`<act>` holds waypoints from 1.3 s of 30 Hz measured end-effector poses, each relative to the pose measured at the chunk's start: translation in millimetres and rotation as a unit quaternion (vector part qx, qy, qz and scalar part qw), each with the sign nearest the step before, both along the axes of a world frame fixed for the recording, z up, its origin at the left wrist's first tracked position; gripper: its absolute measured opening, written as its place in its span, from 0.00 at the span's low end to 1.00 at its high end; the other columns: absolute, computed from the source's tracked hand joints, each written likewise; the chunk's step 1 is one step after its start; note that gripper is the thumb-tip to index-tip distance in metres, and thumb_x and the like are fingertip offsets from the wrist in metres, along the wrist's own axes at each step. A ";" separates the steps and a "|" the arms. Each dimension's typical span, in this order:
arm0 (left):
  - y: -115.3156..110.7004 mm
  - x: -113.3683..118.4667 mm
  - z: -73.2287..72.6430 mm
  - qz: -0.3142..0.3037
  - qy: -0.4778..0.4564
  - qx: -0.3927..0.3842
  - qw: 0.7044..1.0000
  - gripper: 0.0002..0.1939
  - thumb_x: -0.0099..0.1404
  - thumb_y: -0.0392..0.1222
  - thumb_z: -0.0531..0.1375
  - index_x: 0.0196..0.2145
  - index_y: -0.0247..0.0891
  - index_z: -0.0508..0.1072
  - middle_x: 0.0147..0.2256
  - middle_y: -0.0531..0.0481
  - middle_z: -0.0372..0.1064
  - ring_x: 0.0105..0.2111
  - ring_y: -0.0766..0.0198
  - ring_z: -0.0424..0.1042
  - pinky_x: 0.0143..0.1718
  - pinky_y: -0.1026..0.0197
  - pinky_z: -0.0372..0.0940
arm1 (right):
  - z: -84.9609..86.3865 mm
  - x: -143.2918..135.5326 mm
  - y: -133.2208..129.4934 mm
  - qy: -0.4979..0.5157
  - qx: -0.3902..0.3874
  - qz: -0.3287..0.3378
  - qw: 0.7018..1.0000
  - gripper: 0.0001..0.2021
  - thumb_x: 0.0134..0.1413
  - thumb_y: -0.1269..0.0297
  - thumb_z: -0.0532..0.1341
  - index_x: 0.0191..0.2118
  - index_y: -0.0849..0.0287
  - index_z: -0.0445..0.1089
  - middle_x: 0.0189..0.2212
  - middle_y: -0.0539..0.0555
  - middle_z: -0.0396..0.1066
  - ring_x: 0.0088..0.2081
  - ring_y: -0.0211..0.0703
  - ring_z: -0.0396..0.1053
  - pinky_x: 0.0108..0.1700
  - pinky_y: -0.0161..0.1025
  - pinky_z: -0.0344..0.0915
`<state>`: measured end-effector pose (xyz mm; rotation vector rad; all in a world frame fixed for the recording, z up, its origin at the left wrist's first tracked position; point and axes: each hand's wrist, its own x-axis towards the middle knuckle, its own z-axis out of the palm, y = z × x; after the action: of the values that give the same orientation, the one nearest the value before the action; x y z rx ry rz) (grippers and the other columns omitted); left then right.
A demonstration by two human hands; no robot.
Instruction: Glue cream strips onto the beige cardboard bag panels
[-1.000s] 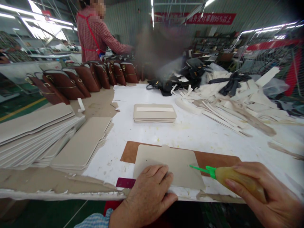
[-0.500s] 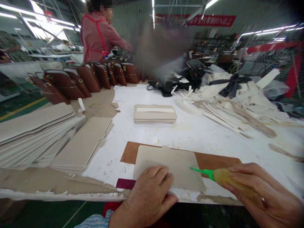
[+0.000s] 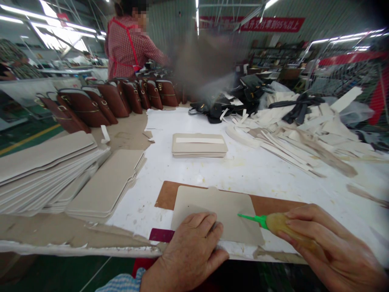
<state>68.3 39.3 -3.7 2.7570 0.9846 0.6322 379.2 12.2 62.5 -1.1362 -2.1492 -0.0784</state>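
Nozzle crept toward 9 o'clock over beige panel (image 3: 219, 211). Right hand (image 3: 328, 247) fingers wrapped round glue bottle (image 3: 288, 231); left hand (image 3: 191, 247) fingers flat, pinning panel. Risk: oversqueeze, glue blobs past edge onto brown backing board (image 3: 273, 202).

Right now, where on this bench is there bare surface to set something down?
Bare white tabletop lies between the small card stack and the brown board. Card stacks crowd the left; strips crowd the right. Left hand and glue bottle fill the front.
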 end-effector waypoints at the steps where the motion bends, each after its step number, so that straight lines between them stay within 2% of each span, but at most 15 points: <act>1: 0.0 0.3 -0.1 0.000 0.000 0.000 1.000 0.22 0.81 0.55 0.61 0.60 0.36 0.74 0.59 0.39 0.76 0.58 0.46 0.74 0.61 0.44 0.74 | 0.9 -0.8 1.1 0.000 0.002 -0.001 1.000 0.05 0.73 0.65 0.62 0.47 0.48 0.75 0.43 0.54 0.75 0.39 0.45 0.76 0.34 0.37 0.76; 4: -0.1 0.1 -1.1 0.001 0.001 -0.003 1.000 0.22 0.81 0.55 0.61 0.61 0.36 0.74 0.60 0.39 0.76 0.59 0.46 0.73 0.62 0.43 0.73 | 1.7 0.1 2.1 -0.006 0.006 -0.012 1.000 0.05 0.71 0.65 0.63 0.47 0.47 0.75 0.43 0.54 0.76 0.39 0.48 0.77 0.33 0.41 0.76; 7: 0.1 -0.7 -1.9 -0.002 0.000 -0.004 1.000 0.22 0.81 0.55 0.61 0.60 0.36 0.74 0.60 0.39 0.76 0.58 0.46 0.73 0.62 0.43 0.73 | 1.6 4.5 1.0 -0.019 0.014 -0.015 1.000 0.05 0.73 0.65 0.61 0.48 0.48 0.74 0.43 0.54 0.75 0.38 0.47 0.77 0.33 0.41 0.76; 13: 0.4 -0.6 -1.9 -0.002 0.000 -0.005 1.000 0.21 0.79 0.53 0.63 0.60 0.35 0.74 0.60 0.38 0.75 0.58 0.44 0.74 0.60 0.41 0.75 | 1.7 10.7 -3.6 -0.023 -0.025 -0.019 0.999 0.06 0.75 0.65 0.59 0.51 0.47 0.72 0.45 0.54 0.73 0.40 0.46 0.76 0.36 0.40 0.76; 16: 0.6 -0.4 -2.4 -0.003 0.002 -0.008 1.000 0.21 0.79 0.53 0.63 0.60 0.35 0.73 0.60 0.38 0.75 0.58 0.43 0.74 0.60 0.39 0.75 | 2.9 9.4 -5.0 -0.021 -0.037 -0.016 0.999 0.06 0.76 0.65 0.58 0.50 0.47 0.71 0.44 0.55 0.72 0.39 0.47 0.77 0.33 0.39 0.76; 21: 0.6 -1.1 -3.1 -0.003 0.002 -0.004 1.000 0.21 0.80 0.52 0.63 0.60 0.35 0.73 0.60 0.38 0.75 0.58 0.44 0.74 0.61 0.40 0.75 | 4.4 5.2 -3.6 -0.018 -0.023 0.009 1.000 0.05 0.75 0.65 0.59 0.50 0.47 0.71 0.44 0.55 0.73 0.38 0.47 0.77 0.33 0.38 0.77; 32: 0.8 -0.6 0.6 0.001 0.002 0.001 1.000 0.21 0.79 0.53 0.64 0.60 0.36 0.74 0.60 0.38 0.76 0.58 0.43 0.75 0.60 0.41 0.76 | 4.9 -3.7 9.9 -0.053 -0.002 0.005 0.999 0.04 0.76 0.66 0.61 0.50 0.50 0.71 0.43 0.54 0.75 0.39 0.47 0.74 0.35 0.43 0.73; 36: 0.9 -0.8 1.2 -0.004 0.002 0.000 1.000 0.21 0.80 0.54 0.63 0.60 0.35 0.74 0.59 0.38 0.76 0.57 0.44 0.74 0.60 0.42 0.75 | 7.1 -4.3 9.3 -0.029 0.013 -0.004 0.999 0.04 0.75 0.67 0.61 0.45 0.50 0.72 0.41 0.53 0.74 0.38 0.45 0.74 0.34 0.41 0.73; 39: 0.8 -0.6 0.6 -0.004 0.003 -0.002 1.000 0.21 0.80 0.54 0.62 0.60 0.35 0.74 0.59 0.38 0.76 0.58 0.45 0.74 0.61 0.42 0.75 | 7.2 0.9 5.1 -0.028 0.004 -0.006 1.000 0.04 0.75 0.67 0.61 0.47 0.50 0.72 0.42 0.54 0.74 0.39 0.44 0.75 0.35 0.39 0.74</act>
<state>67.7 40.1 -3.0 2.7603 0.9753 0.6205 380.1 17.3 69.7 -1.1550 -2.1899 -0.1245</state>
